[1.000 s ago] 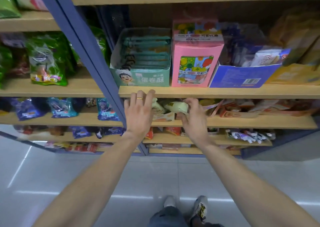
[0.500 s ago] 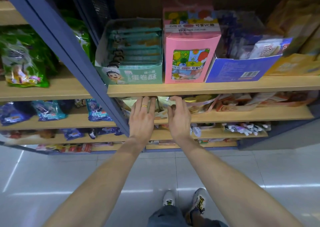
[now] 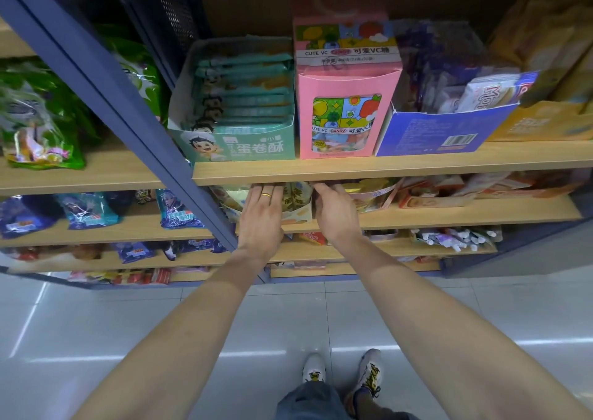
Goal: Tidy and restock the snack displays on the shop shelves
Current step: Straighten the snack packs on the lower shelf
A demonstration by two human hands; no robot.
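Both arms are stretched toward twelve o'clock; the snack packets [image 3: 296,200] are flanked by the left hand [image 3: 260,219] and the right hand [image 3: 335,212], whose fingertips are hidden, so the grip cannot be told.

Two hands reach under the shelf: the left hand [image 3: 261,216] and the right hand [image 3: 337,214]. One gold ring [image 3: 266,195] sits on the left hand. Three open boxes stand in a row at the front edge of the shelf above: one green box [image 3: 237,144], one pink box [image 3: 345,111] and one blue box [image 3: 439,134]. Two shoes [image 3: 369,376] stand on the floor.
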